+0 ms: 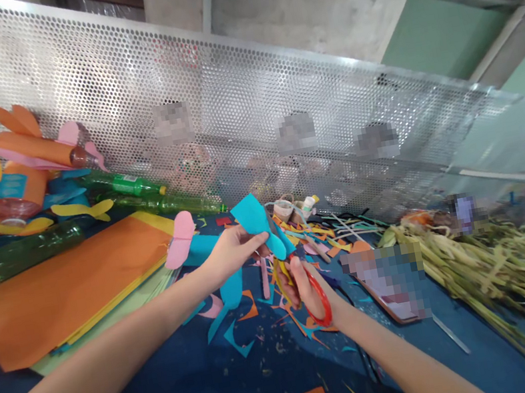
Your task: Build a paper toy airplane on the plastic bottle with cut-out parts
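Between its thumb and fingers my left hand (239, 251) pinches a piece of blue paper (251, 215), held up above the table. My right hand (313, 292) grips scissors (319, 301) with red and yellow handles. Their blades sit at the lower edge of the blue paper and are mostly hidden by it, so I cannot see how far apart they are. Just left of my left hand are a pink paper shape (181, 239) and more cut blue paper (232, 288). Small coloured scraps (248, 304) lie beneath both hands.
Stacked orange paper (70, 291) lies on the left, below green plastic bottles (133, 184) and orange paper-covered bottles (33, 145). A phone (390, 289) rests right of my right hand, near dried plant strips (498, 263). A perforated metal panel (234, 93) borders the far side.
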Available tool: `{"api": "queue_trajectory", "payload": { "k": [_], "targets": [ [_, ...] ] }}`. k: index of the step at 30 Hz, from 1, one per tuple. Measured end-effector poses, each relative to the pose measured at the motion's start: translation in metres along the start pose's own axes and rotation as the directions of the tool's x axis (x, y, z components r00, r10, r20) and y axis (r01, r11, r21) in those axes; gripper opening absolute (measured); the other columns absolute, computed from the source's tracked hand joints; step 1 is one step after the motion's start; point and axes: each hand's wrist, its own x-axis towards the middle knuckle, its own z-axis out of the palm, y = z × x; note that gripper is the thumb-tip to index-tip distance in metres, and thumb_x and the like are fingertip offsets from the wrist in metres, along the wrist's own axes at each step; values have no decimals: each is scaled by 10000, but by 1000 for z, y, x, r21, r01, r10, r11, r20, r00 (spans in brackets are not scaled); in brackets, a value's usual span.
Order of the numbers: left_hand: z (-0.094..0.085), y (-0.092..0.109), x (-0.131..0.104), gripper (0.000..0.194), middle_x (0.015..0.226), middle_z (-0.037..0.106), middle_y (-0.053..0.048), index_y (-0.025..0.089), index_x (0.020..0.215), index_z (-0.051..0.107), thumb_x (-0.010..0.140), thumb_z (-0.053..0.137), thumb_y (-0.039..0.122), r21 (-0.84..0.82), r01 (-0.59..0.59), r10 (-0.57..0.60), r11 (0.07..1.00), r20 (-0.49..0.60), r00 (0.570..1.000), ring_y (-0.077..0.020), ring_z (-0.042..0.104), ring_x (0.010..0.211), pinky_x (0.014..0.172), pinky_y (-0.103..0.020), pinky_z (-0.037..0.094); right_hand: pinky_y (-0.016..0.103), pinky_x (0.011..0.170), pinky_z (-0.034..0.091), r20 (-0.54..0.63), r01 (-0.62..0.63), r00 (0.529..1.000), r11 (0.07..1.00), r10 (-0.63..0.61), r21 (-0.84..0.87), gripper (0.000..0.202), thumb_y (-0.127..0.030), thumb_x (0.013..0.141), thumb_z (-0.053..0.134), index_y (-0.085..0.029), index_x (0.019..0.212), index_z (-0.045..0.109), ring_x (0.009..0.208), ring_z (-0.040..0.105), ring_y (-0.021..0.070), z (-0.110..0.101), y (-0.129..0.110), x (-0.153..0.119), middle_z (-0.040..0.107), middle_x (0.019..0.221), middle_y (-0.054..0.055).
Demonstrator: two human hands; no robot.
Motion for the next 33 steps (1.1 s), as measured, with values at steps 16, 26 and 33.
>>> {"api": "queue_trajectory", "payload": {
  "k": [16, 26, 33],
  "targets": [
    [-3, -1, 2, 349, 552, 603, -5, 137, 626, 577, 793, 565, 443, -16, 21, -22, 1000, -74, 997, -109, 567, 524, 545, -222, 462, 255, 416, 266, 1, 77, 997, 960, -79, -270, 484, -601, 897, 243, -214, 644, 386, 417, 310, 109, -13, 10, 4, 329, 458, -52],
    [-5, -4, 5, 368, 567, 592, -2, 134, 651, 585, 797, 541, 469, 33, -15, 17, 999, -74, 997, -108, 516, 504, 522, -234, 421, 247, 407, 259, -23, 74, 996, 945, -86, -319, 487, -605, 882, 292, -213, 599, 356, 413, 317, 102, -14, 10, 5, 329, 479, -45],
    [-4, -4, 5, 345, 613, 599, -4, 137, 702, 580, 797, 543, 467, -8, 0, -1, 1000, -81, 997, -109, 521, 528, 542, -236, 430, 244, 403, 246, -21, 93, 994, 935, -107, -343, 494, -607, 880, 287, -212, 588, 340, 403, 317, 99, -12, 5, 4, 319, 473, -46]
  ]
}}
